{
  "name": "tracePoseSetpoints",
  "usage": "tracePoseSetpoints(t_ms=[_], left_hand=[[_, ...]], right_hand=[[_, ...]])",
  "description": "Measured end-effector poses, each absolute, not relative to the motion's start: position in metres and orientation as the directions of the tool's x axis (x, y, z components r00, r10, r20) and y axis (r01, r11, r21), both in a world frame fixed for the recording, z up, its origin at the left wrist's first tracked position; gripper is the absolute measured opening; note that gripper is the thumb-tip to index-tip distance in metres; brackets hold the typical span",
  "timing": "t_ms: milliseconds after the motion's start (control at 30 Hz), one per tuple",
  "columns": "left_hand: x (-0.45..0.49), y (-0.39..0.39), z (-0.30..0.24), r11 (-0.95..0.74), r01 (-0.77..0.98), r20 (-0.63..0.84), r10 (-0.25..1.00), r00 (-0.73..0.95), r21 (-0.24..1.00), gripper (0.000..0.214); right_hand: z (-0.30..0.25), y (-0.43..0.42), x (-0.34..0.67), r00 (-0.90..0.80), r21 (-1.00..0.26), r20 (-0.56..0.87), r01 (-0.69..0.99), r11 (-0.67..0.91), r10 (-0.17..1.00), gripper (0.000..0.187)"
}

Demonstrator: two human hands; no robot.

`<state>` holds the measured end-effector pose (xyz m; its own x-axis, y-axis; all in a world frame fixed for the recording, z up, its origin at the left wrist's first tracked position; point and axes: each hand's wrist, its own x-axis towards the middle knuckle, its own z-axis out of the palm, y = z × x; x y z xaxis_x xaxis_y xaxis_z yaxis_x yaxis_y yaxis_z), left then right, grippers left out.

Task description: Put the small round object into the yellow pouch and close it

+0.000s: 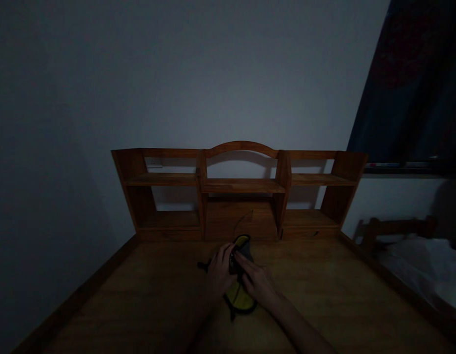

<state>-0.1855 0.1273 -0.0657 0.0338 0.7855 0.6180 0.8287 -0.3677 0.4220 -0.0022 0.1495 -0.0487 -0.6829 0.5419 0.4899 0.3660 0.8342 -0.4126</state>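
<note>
A small dark object (233,264) with a shiny edge sits between my two hands above the desktop; its kind cannot be made out in the dim light. My left hand (221,269) is closed around its left side. From the right, my right hand (256,278) presses its fingers against the same object. Beneath them lies an opened-out yellow case (239,299) with black edging, one part showing beyond the hands and one nearer me. Black tab-like ends stick out at its left and near side. The hands hide its middle.
A wooden desk (146,300) spreads under the hands. Along its back edge stands a wooden shelf unit (242,186) with several compartments, against a pale wall (213,73). A dark curtain (412,88) hangs at right, above white bedding (427,268).
</note>
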Motion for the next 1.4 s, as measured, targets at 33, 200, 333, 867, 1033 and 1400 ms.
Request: tracePoseSetpoints(t_ms=[33, 200, 333, 867, 1033, 1400], left_hand=[[-0.1856, 0.1275, -0.0658, -0.371, 0.829, 0.619, 0.784, 0.039, 0.418, 0.069], [-0.185, 0.1268, -0.0654, -0.365, 0.832, 0.621, 0.783, 0.032, 0.417, 0.069], [-0.1855, 0.1276, -0.0667, -0.374, 0.831, 0.63, 0.776, 0.037, 0.412, 0.068], [-0.1866, 0.1313, -0.0709, -0.354, 0.838, 0.626, 0.78, 0.019, 0.416, 0.067], [-0.1868, 0.1302, -0.0688, -0.369, 0.839, 0.639, 0.769, 0.033, 0.401, 0.07], [-0.1835, 0.1256, -0.0696, -0.369, 0.862, 0.686, 0.727, 0.035, 0.348, 0.071]], right_hand=[[-0.049, 0.1496, -0.0021, -0.683, -0.412, 0.489, 0.368, 0.834, 0.543, 0.078], [-0.0464, 0.1486, -0.0017, -0.686, -0.416, 0.484, 0.366, 0.832, 0.543, 0.078], [-0.0444, 0.1477, -0.0016, -0.685, -0.427, 0.488, 0.353, 0.832, 0.541, 0.078], [-0.0448, 0.1475, -0.0016, -0.675, -0.422, 0.501, 0.356, 0.834, 0.542, 0.078], [-0.0437, 0.1473, -0.002, -0.68, -0.431, 0.488, 0.358, 0.828, 0.548, 0.075], [-0.0442, 0.141, -0.0099, -0.653, -0.513, 0.479, 0.334, 0.791, 0.587, 0.068]])
